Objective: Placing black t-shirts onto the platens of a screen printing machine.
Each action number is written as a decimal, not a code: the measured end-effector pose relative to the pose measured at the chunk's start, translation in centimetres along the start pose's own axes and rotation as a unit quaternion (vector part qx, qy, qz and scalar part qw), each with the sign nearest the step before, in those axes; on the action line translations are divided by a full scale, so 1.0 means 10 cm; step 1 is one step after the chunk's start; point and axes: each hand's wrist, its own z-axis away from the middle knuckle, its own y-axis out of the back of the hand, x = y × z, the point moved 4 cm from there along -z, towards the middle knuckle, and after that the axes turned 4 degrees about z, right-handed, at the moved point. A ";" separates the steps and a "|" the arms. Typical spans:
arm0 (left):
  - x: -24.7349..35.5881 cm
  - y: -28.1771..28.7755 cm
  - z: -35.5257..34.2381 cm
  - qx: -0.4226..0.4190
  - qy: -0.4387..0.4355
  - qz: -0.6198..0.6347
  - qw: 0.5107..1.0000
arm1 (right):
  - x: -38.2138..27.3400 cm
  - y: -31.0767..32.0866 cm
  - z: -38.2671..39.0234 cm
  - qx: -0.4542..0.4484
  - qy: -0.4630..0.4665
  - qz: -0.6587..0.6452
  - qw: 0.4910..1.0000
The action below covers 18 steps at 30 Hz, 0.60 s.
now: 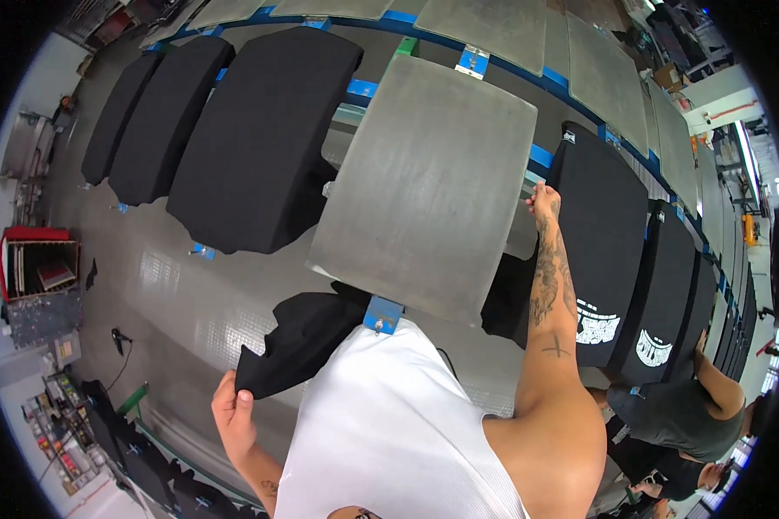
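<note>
My left hand (232, 402) grips the edge of a black garment (294, 337) that hangs below the near corner of a bare grey platen (420, 182). A blue bracket (382, 314) shows at that platen's near end. My right hand (542, 199) is reached forward between the bare platen's right edge and a platen covered by a black printed shirt (601, 233); its fingers are curled, and what they hold, if anything, I cannot make out.
Black-covered platens (251, 138) line the left, and more printed shirts (666, 285) lie on the right. Farther grey platens (606, 86) follow a blue rail. Co-workers (679, 411) are at the lower right. A red-framed cart (39, 259) stands at the left.
</note>
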 end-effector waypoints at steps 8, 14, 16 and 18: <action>0.11 -0.10 -0.11 -0.013 -0.003 -0.013 1.000 | -0.01 -0.13 -0.24 -0.009 -0.060 -0.007 0.998; 0.13 -0.20 -0.15 -0.031 0.003 -0.021 0.999 | -0.10 -0.21 -0.14 -0.078 -0.058 -0.043 0.994; 0.13 -0.22 -0.19 -0.036 0.000 -0.022 0.999 | -0.07 -0.23 -0.13 -0.122 -0.062 -0.137 0.981; 0.14 -0.23 -0.20 -0.031 -0.001 -0.017 0.999 | 0.00 -0.18 -0.07 -0.119 -0.053 -0.128 0.983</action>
